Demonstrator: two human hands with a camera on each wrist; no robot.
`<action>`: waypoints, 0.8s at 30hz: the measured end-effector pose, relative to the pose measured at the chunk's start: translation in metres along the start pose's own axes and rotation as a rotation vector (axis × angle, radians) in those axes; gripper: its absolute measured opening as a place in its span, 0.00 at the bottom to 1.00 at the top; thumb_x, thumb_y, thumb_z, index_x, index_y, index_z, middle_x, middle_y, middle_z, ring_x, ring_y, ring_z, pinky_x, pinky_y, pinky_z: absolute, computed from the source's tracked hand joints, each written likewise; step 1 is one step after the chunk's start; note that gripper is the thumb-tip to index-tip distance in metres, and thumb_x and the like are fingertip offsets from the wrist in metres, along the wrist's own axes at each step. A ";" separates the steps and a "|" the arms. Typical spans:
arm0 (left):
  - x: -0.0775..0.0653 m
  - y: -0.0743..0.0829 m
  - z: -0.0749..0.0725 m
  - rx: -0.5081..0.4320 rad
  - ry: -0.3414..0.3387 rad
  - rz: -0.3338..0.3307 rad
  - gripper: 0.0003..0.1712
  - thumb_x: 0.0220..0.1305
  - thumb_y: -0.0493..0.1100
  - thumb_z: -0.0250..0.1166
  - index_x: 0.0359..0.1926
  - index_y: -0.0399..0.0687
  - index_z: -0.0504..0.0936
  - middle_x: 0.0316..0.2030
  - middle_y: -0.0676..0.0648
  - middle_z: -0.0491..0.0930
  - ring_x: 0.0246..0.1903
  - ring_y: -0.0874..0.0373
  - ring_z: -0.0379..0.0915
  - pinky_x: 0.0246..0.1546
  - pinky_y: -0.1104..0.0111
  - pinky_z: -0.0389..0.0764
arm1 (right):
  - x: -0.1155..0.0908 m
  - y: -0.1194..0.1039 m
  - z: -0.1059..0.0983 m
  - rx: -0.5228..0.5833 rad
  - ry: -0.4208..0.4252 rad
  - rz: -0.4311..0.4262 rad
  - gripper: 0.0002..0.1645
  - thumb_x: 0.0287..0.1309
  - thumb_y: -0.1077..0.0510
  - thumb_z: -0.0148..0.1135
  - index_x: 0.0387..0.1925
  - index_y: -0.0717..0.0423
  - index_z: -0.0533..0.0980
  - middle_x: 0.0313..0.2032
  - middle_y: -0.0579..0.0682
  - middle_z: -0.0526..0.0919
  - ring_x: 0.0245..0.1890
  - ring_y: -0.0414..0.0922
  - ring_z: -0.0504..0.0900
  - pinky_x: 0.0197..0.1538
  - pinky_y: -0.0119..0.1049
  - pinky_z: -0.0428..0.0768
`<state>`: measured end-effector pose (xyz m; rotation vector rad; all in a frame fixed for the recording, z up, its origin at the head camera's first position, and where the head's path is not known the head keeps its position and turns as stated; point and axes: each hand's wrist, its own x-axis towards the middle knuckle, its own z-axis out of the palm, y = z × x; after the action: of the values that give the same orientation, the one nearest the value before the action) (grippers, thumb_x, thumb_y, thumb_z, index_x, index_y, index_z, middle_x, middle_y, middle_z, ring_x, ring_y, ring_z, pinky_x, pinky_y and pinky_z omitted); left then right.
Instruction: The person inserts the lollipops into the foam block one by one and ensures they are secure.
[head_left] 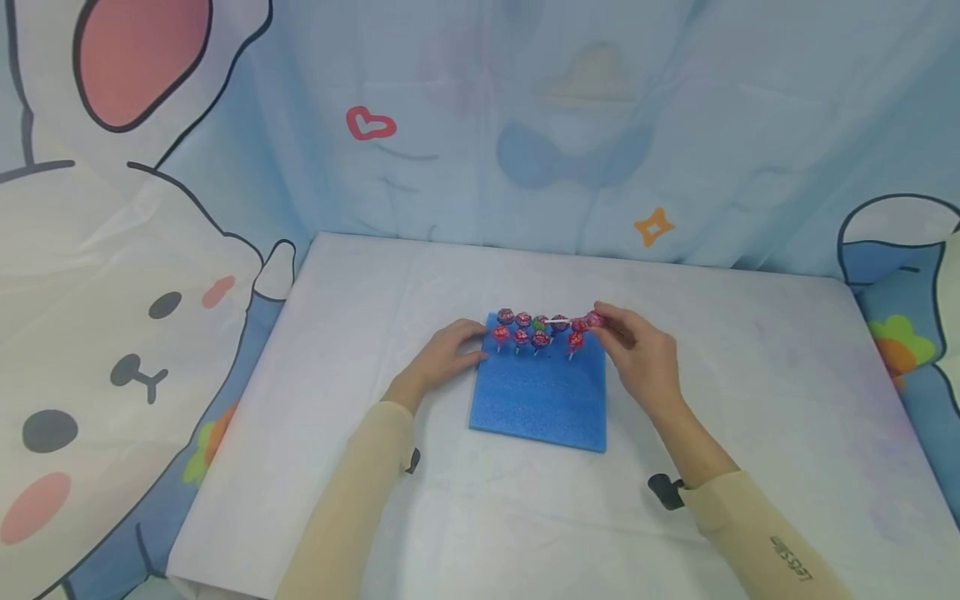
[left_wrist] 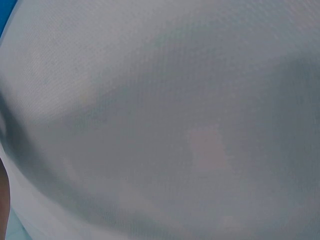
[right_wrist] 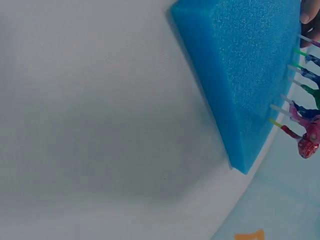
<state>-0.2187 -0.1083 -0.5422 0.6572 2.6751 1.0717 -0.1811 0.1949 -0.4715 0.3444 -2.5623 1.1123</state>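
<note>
A blue foam block lies flat on the table with several wrapped lollipops standing in two rows along its far side, sticks in the foam. My right hand pinches a pink-wrapped lollipop by its head, over the far right corner. Its white stick points left, across the back row. At the left edge of the block, my left hand rests with fingers and thumb spread apart, touching the side. The right wrist view shows the foam block from its side, with lollipop sticks and a red-wrapped lollipop at the right.
A white cloth covers the table. Behind it hangs a light blue printed curtain, with a large cartoon rabbit on the left side. In the left wrist view, mostly white tablecloth shows.
</note>
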 end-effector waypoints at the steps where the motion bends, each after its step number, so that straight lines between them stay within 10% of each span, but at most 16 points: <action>1: 0.000 0.000 0.000 0.000 0.001 -0.001 0.27 0.67 0.47 0.64 0.64 0.42 0.72 0.62 0.45 0.73 0.66 0.53 0.64 0.70 0.65 0.61 | 0.000 0.000 0.000 0.009 0.006 0.010 0.23 0.58 0.63 0.67 0.57 0.57 0.78 0.53 0.55 0.83 0.52 0.50 0.83 0.51 0.28 0.78; 8: 0.001 0.001 -0.002 -0.002 -0.003 -0.007 0.27 0.67 0.47 0.64 0.64 0.42 0.73 0.62 0.45 0.73 0.66 0.53 0.64 0.69 0.65 0.62 | -0.001 0.004 0.002 0.012 0.015 -0.005 0.22 0.60 0.62 0.66 0.57 0.55 0.79 0.54 0.53 0.82 0.53 0.50 0.82 0.50 0.19 0.75; 16: 0.001 0.000 -0.001 0.004 -0.008 -0.007 0.27 0.67 0.47 0.64 0.64 0.43 0.72 0.62 0.45 0.73 0.65 0.53 0.64 0.69 0.65 0.62 | 0.000 -0.003 0.004 -0.167 -0.116 -0.208 0.25 0.53 0.70 0.69 0.55 0.60 0.79 0.53 0.57 0.82 0.53 0.54 0.81 0.50 0.47 0.82; 24: 0.001 -0.002 0.001 0.009 -0.007 0.001 0.27 0.67 0.47 0.64 0.64 0.43 0.73 0.61 0.46 0.74 0.65 0.54 0.65 0.69 0.65 0.62 | -0.005 -0.011 0.011 -0.245 -0.216 -0.267 0.26 0.53 0.70 0.69 0.56 0.62 0.79 0.55 0.58 0.81 0.57 0.56 0.79 0.54 0.50 0.80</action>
<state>-0.2202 -0.1087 -0.5440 0.6626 2.6756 1.0564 -0.1749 0.1796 -0.4737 0.7526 -2.6950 0.6908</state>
